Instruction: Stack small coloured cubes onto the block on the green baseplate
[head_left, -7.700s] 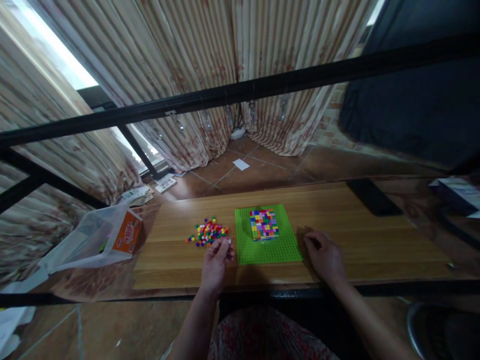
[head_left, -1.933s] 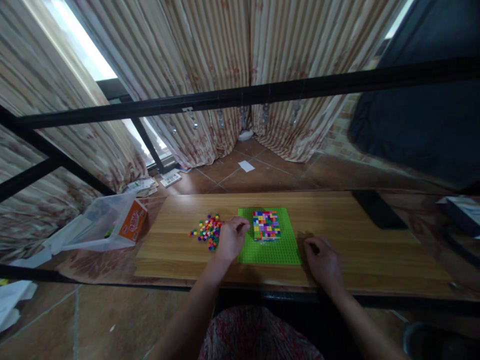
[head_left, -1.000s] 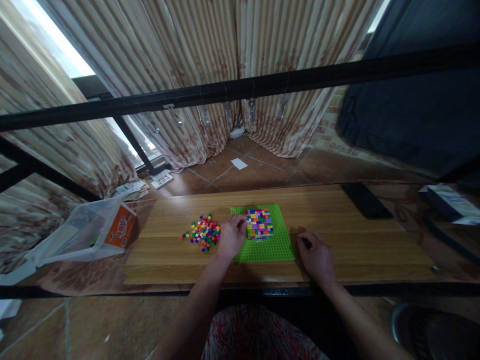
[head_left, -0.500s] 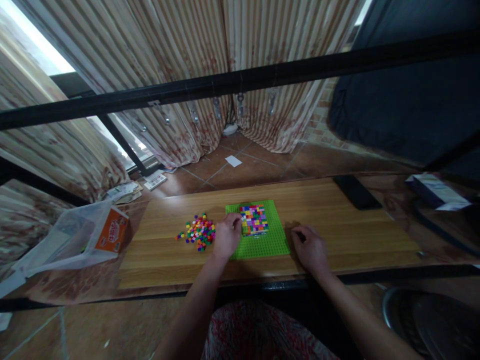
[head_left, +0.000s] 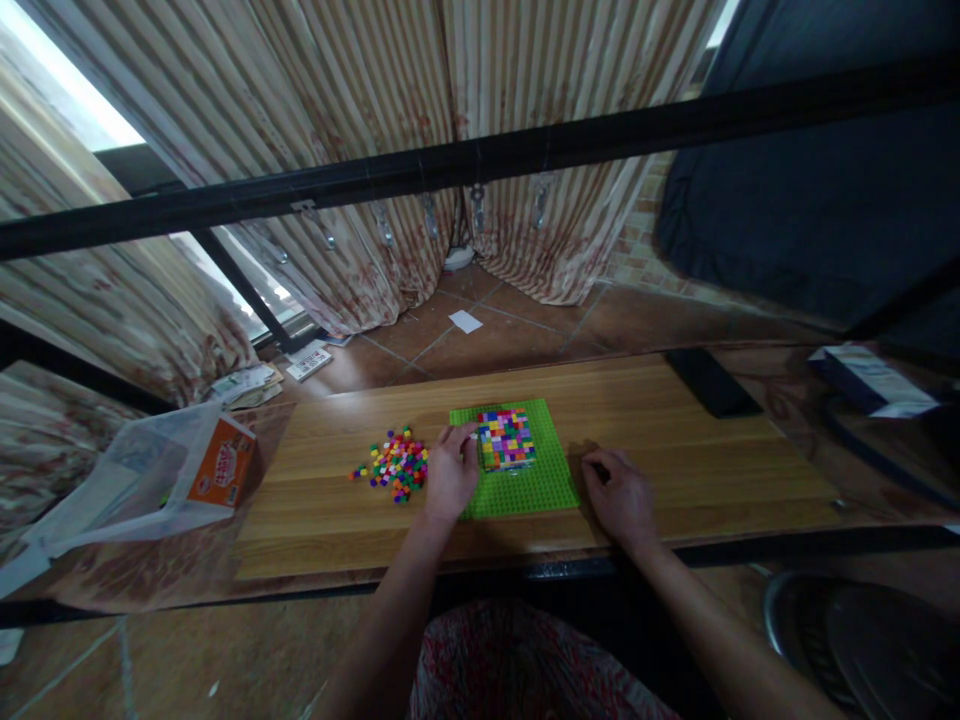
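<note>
My left hand [head_left: 452,476] is pinched at the left side of a square block of many-coloured toy bricks [head_left: 507,438]. A small pale brick [head_left: 474,436] seems to show at its fingertips, though the detail is tiny. That block sits on a green studded baseplate [head_left: 553,482], toward the plate's far side. Left of my left hand lies a loose heap of small coloured bricks [head_left: 397,464]. Beyond the plate's right edge, my right hand [head_left: 621,497] rests on the wooden board, fingers curled in with nothing visible in them.
The wooden board [head_left: 322,535] carries a black phone [head_left: 712,382] at the right. A clear plastic bin [head_left: 142,510] with an orange label stands at the left, and a purple-and-white box [head_left: 874,380] at the far right. A black rail [head_left: 480,160] crosses beyond the board.
My left hand stays pinched beside the brick block, almost unmoved. The right hand keeps its curled pose; the whole view has shifted very slightly.
</note>
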